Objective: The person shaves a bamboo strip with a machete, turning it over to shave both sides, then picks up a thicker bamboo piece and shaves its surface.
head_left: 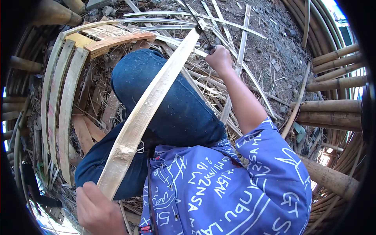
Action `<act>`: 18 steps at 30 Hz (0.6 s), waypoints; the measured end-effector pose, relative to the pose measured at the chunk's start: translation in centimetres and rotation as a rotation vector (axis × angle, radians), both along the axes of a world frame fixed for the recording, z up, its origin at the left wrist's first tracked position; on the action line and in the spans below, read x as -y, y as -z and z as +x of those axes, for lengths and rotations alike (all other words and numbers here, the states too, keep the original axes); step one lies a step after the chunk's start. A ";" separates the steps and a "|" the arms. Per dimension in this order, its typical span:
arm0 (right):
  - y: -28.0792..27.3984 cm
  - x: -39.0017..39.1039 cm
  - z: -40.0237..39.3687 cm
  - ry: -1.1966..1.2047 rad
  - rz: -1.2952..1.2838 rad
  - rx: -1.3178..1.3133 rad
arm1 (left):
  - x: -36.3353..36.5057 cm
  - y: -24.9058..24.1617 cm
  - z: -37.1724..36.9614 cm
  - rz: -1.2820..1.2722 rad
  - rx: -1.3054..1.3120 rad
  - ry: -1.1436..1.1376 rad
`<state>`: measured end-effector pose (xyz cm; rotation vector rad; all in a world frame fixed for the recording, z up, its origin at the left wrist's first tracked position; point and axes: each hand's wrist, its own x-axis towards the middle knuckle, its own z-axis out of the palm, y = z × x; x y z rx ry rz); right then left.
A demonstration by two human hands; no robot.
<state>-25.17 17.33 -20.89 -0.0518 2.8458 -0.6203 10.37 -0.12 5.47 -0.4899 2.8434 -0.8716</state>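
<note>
R fingers (214, 55): curled tight round a dark knife handle (211, 47); thin blade (194, 19) runs up and left from the fist, its lower part meeting the far end of the bamboo slat (147, 105).

L fingers (90, 192): wrapped round the slat's near end, thumb side against the pale inner face (exact finger spread hidden under the slat and knuckles).

Bamboo slat: long, pale, slightly bowed; runs diagonally from L hand (98, 211) at bottom left to the blade at top centre, lying across the raised knee in blue jeans (176, 105). Rough, chipped patch approx. a third of the way up from the near end.

Edges/room: L side – three curved bamboo strips (62, 102) standing on edge, near the slat's lower half but apart from it. Ahead – short wood blocks (113, 37) and loose split strips (235, 66) fanned over bare ground (270, 39), some just beyond the blade tip. R side – stacked round bamboo poles (337, 113), well apart from the R hand (219, 58). Shavings and offcuts litter the ground around the leg.

Pose: R arm extended fwd, forearm bare, wrist bent slightly inward, blue printed sleeve (270, 164) at the shoulder. L hand low and close to the body, back of hand toward the camera.
</note>
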 end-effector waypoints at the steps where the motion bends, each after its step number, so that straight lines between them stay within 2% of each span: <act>1: 0.3 0.0 0.1 0.008 -0.001 0.003 | 0.0 -0.1 0.1 -0.010 -0.001 0.006; 8: 2.2 0.5 -0.6 0.015 -0.085 -0.134 | -0.1 -0.4 0.2 0.023 0.030 0.008; 13: 3.3 0.2 -2.0 0.063 -0.105 -0.071 | -0.3 -1.1 1.0 0.030 0.042 -0.018; 18: 4.6 0.3 -3.1 0.109 -0.175 -0.202 | 0.2 -0.8 0.9 0.031 0.084 -0.046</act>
